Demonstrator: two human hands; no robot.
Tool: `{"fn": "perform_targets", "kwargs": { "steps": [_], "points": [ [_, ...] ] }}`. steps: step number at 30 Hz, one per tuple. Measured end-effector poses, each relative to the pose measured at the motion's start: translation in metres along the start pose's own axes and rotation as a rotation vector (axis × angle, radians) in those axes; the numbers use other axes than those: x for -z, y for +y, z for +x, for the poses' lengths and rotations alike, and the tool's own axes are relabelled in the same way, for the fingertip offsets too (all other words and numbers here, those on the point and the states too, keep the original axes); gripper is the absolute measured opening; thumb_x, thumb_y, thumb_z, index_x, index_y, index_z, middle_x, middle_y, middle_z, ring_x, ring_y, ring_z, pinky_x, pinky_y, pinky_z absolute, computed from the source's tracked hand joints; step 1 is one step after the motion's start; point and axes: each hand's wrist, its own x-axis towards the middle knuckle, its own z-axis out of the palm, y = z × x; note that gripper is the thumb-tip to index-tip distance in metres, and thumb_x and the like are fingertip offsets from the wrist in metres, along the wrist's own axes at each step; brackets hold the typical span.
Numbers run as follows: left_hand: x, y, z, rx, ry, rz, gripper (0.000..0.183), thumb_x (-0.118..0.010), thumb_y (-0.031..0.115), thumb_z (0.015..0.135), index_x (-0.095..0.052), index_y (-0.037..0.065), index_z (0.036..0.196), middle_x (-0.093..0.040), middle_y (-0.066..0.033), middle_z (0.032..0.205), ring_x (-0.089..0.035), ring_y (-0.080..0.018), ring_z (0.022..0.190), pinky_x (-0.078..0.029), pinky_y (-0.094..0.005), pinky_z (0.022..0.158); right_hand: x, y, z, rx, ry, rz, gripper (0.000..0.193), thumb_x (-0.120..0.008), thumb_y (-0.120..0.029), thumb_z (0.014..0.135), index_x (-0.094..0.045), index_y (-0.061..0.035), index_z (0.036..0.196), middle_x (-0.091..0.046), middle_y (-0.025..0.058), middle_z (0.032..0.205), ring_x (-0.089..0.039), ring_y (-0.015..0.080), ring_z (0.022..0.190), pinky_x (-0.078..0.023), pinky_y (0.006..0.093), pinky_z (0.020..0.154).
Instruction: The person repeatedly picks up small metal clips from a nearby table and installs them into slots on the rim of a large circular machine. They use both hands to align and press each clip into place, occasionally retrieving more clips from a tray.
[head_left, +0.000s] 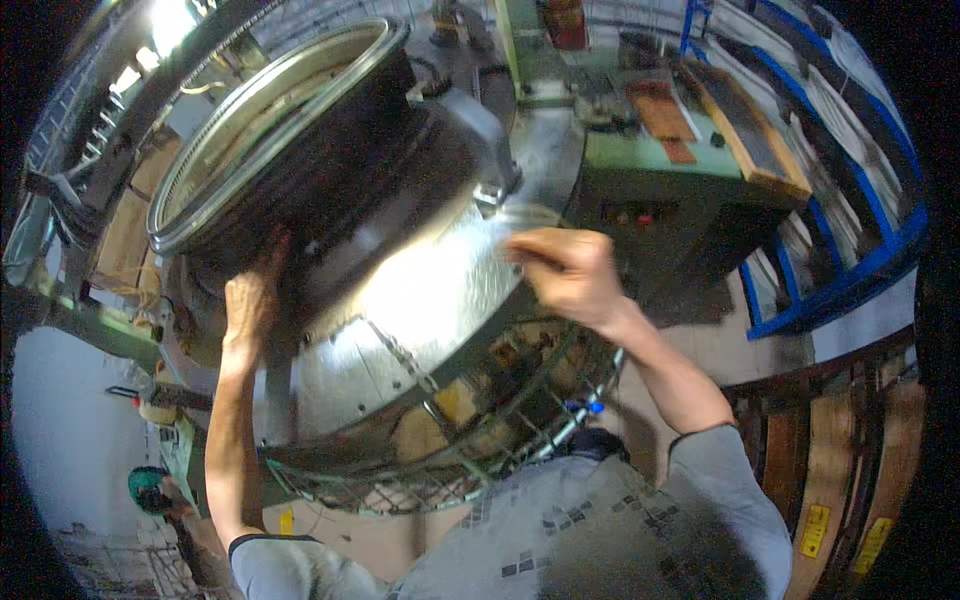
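A large round machine is in front of me. Its dark drum (330,180) is topped by a shiny metal rim (290,130), and a broad polished metal ring plate (430,285) curves below it. My left hand (250,300) reaches up to the lower side of the drum. One finger points into the shadow there, and the other fingers are too dark to make out. To the right, my right hand (570,270) is held above the plate's edge with its fingers closed, slightly blurred. Whatever it may pinch is too small to see. Near it, a grey curved bracket (480,130) ends in a metal fitting (488,197).
A green cabinet (650,160) at the right bears brown pieces (662,112) and a wood-framed board (745,125). Beyond stands a blue rack (840,275) with white material. A curved mesh guard (540,435) runs between me and the machine. A person in a green cap (148,488) is at the lower left.
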Motion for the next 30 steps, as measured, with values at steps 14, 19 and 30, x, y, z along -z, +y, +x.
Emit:
{"fn": "perform_targets", "kwargs": {
  "steps": [14,19,30],
  "points": [
    [0.054,0.127,-0.074,-0.095,0.033,-0.953,0.039,-0.075,-0.005,0.078,-0.074,0.005,0.116,-0.074,-0.0101,0.098,-0.067,-0.0199,0.084,-0.053,-0.0316,0.072,0.095,0.013,-0.352,-1.442,0.457,0.194,0.034,-0.077,-0.023,0.089,-0.067,-0.0002,0.113,-0.074,0.0099,0.093,-0.064,0.0107,0.071,-0.051,0.0297,0.062],
    [0.046,0.139,-0.057,-0.116,0.235,-0.952,0.032,-0.072,-0.006,0.082,-0.073,0.002,0.114,-0.073,-0.0104,0.096,-0.068,-0.0202,0.081,-0.054,-0.031,0.072,0.108,0.035,-0.325,-1.363,0.341,0.298,0.027,-0.069,-0.012,0.096,-0.064,0.0075,0.114,-0.073,0.0142,0.087,-0.058,0.0088,0.057,-0.046,0.0239,0.049],
    [0.111,0.364,-0.045,0.474,0.569,-1.258,0.024,-0.071,0.002,0.092,-0.071,0.003,0.117,-0.075,-0.0136,0.105,-0.072,-0.0205,0.093,-0.061,-0.0325,0.082,0.201,0.163,-0.249,-1.231,0.001,0.244,0.024,-0.067,-0.012,0.097,-0.067,0.0067,0.112,-0.073,0.0132,0.087,-0.062,0.0109,0.062,-0.051,0.0247,0.055]
  ]
}}
